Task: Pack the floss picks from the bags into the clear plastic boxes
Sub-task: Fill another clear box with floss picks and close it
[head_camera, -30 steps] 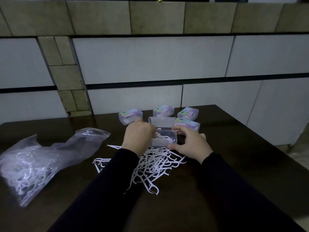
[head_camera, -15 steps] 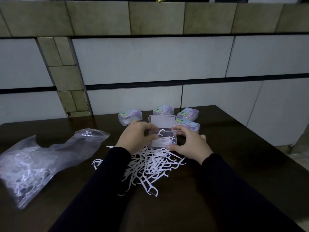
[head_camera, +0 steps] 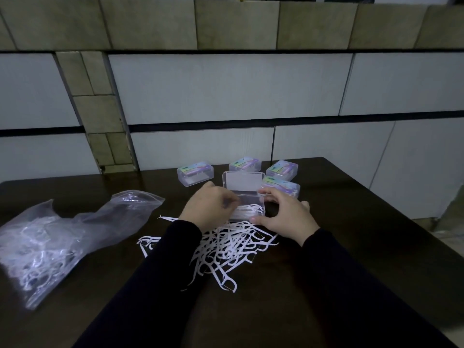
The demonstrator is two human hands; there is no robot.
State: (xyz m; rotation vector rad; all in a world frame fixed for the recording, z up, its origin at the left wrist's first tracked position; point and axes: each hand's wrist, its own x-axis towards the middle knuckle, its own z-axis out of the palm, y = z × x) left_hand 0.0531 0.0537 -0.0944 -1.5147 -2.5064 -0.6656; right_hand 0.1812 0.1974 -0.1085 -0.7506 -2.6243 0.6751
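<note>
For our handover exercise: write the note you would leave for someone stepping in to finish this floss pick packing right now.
Left hand: fingers curled at the open clear box, blurred, so its grip on a pick is unclear.
Right hand: steadies that box, thumb and fingers on its right side.
Box holds a few picks, lid up.
Loose floss picks lie piled on the table just in front of the box.
Bag at left holds many more.
Done: four closed boxes behind.
Left: fill and close this box, then pack the pile and bag.
</note>
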